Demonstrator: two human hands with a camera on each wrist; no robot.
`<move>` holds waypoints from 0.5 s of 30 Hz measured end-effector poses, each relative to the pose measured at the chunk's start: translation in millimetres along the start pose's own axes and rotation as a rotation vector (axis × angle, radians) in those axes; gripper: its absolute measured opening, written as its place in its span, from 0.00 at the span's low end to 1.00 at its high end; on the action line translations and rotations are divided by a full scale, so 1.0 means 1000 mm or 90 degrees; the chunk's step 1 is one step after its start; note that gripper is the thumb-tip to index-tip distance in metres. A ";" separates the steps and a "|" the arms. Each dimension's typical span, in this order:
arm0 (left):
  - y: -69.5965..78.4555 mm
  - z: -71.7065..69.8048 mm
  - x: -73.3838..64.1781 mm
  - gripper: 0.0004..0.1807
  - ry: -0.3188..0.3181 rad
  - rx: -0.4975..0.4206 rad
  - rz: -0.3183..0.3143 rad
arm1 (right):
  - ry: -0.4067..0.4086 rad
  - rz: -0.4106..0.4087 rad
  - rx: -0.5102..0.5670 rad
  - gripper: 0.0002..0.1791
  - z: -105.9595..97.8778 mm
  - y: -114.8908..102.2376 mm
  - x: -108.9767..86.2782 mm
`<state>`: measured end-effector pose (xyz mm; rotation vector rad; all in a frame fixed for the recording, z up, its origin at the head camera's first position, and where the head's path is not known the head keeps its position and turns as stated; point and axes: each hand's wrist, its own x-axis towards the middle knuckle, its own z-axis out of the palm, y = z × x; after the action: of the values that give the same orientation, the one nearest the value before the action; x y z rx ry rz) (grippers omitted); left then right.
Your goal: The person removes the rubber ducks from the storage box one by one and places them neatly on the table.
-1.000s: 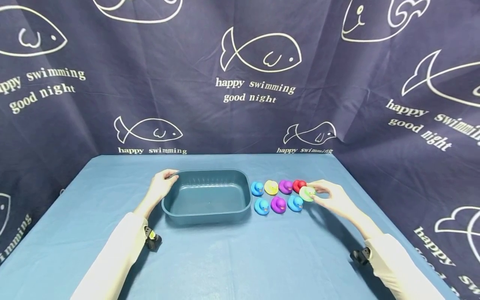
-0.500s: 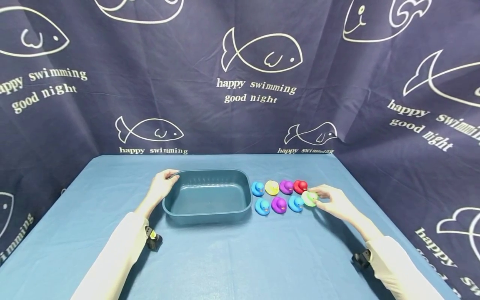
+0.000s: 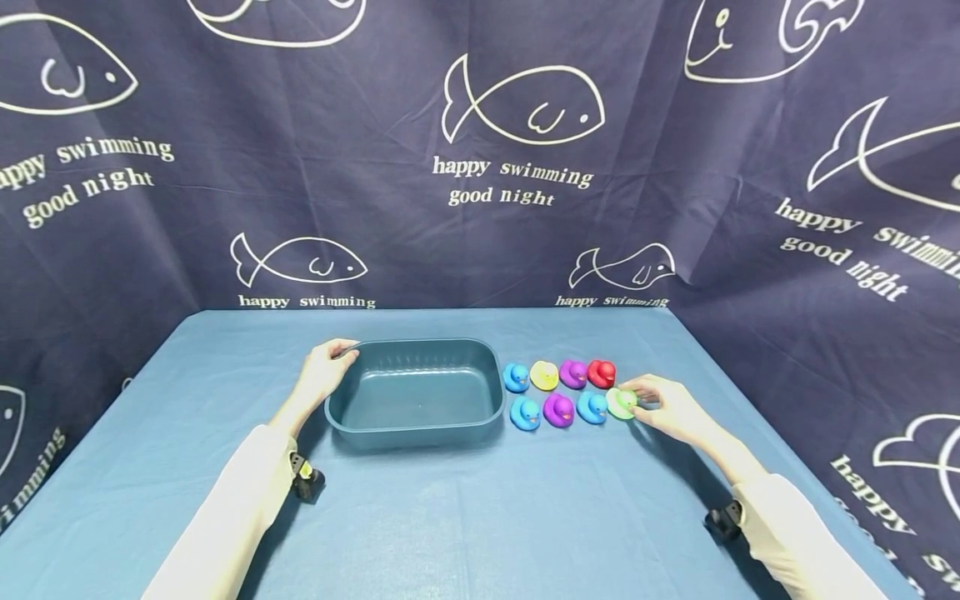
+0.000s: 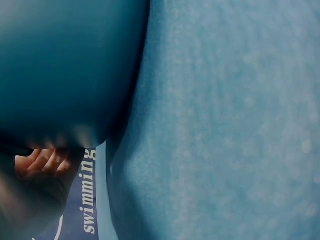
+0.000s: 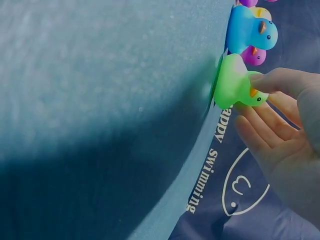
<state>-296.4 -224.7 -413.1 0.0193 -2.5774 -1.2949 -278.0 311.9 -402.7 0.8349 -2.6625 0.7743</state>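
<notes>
My left hand (image 3: 324, 368) grips the far left corner of a dark teal plastic basin (image 3: 416, 435), thumb at its rim; in the left wrist view the fingers (image 4: 47, 161) show beneath the basin's wall (image 4: 65, 70). With its thumb and fingers my right hand (image 3: 671, 407) pinches a green rubber duck (image 5: 230, 82) by the head, and the duck's base appears to sit on the table. The green duck (image 3: 621, 403) stands at the right end of the near row, beside a blue duck (image 3: 592, 407) and in front of a red duck (image 3: 602, 373).
Further ducks stand in two rows right of the basin: a purple (image 3: 558, 410) and a blue duck (image 3: 525, 412) in front, purple (image 3: 573, 373), yellow (image 3: 544, 375) and blue ones (image 3: 516, 377) behind. Blue cloth (image 3: 450, 517) covers the table. A dark printed curtain (image 3: 405, 200) hangs around it.
My right hand has brought the green duck down and toward me, from beside the red duck to the end of the near row. The left hand and the basin have not moved.
</notes>
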 end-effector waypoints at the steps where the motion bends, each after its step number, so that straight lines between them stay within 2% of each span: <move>1: 0.000 0.000 0.000 0.16 0.001 -0.001 0.005 | -0.001 -0.001 0.001 0.19 0.000 0.000 0.000; 6: -0.002 0.000 0.002 0.17 0.003 0.002 0.025 | -0.025 -0.003 0.001 0.20 -0.004 0.000 0.000; 9: -0.003 0.000 0.003 0.17 -0.009 0.001 0.028 | -0.056 0.005 0.008 0.22 -0.008 -0.002 0.001; 12: -0.004 -0.002 0.004 0.17 -0.039 -0.021 0.023 | -0.067 0.023 0.009 0.23 -0.014 -0.005 0.005; 15: -0.006 -0.004 0.005 0.19 -0.094 -0.069 -0.016 | -0.038 0.031 -0.008 0.21 -0.022 -0.008 0.015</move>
<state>-301.0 -232.3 -413.9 -0.0665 -2.6321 -1.4959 -283.5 311.9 -375.9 0.8058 -2.7471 0.7539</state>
